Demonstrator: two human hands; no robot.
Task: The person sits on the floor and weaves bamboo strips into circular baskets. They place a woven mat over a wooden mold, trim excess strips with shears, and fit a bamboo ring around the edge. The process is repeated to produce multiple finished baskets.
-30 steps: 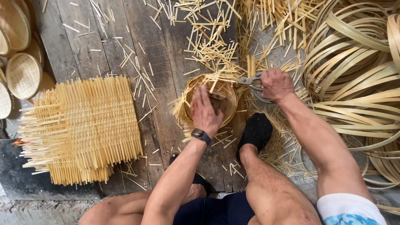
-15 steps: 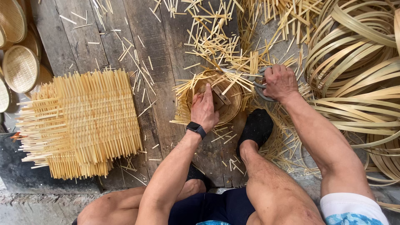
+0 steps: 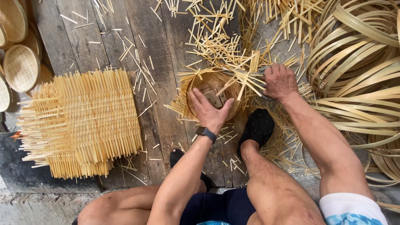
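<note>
A small round woven bamboo basket [image 3: 196,89] with loose strip ends sticking out of its rim lies on the plank floor in front of me. My left hand [image 3: 210,110], a dark watch on its wrist, lies spread over the basket's near rim and holds it down. My right hand [image 3: 280,81] is at the basket's right edge, closed around the handles of metal shears [image 3: 261,71]. The blades are mostly hidden among the protruding strips. My foot in a black sock [image 3: 258,127] rests just below the basket.
A stack of square woven bamboo mats [image 3: 83,121] lies to the left. Finished round baskets [image 3: 21,66] stand at the far left edge. Coils of bamboo hoops [image 3: 358,62] fill the right side. Cut bamboo strips [image 3: 212,33] litter the wooden planks [image 3: 75,37].
My left hand has slid from the middle of the basket to its near rim. My right hand with the shears has moved slightly around the rim's right side.
</note>
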